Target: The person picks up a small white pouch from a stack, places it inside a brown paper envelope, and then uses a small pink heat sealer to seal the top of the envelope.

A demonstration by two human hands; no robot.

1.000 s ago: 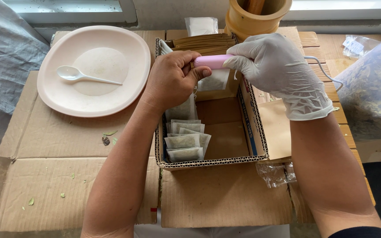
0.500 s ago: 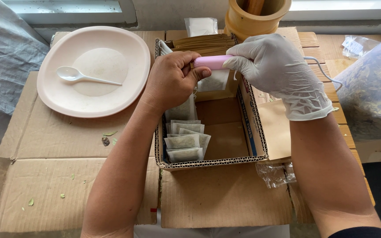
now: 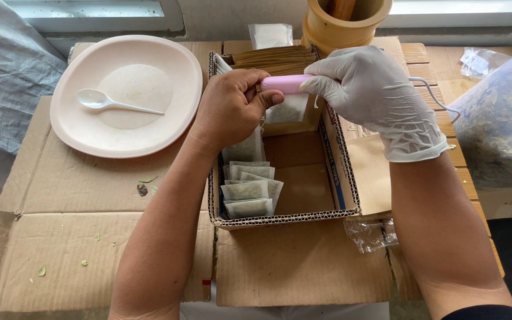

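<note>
A small pink handheld sealer [image 3: 284, 83] is held in the upper middle of the frame, directly above the open cardboard box [image 3: 344, 178]. A pale filled sachet [image 3: 287, 109] hangs from its underside, apparently clamped by its top edge, so that it is kept over the box rather than over the tabletop. The right end of the sealer is gripped by the gloved right hand [image 3: 374, 89], whose fingers are wrapped closed around it. The left end is steadied by the bare left hand [image 3: 232, 109], with its fingers curled shut over the pink bar and the thumb pressed from below, seemingly to squeeze the tool closed on the sachet. A thin white cord [image 3: 431, 95] is seen running from behind the glove toward the right edge.

Lower in the box, a row of finished sachets [image 3: 247, 189] is stacked overlapping along the left wall, within easy drop of the hands. A bundle of flat brown sleeves [image 3: 274, 57] is stood at the box's far end. In the upper left, a white plate [image 3: 173, 112] carries a white spoon [image 3: 111, 102]. A wooden mortar [image 3: 345, 24] stands at the top, and a clear bag of dried leaves [image 3: 499, 124] fills the right edge. Flattened cardboard [image 3: 90, 249] covers the tabletop beneath everything.
</note>
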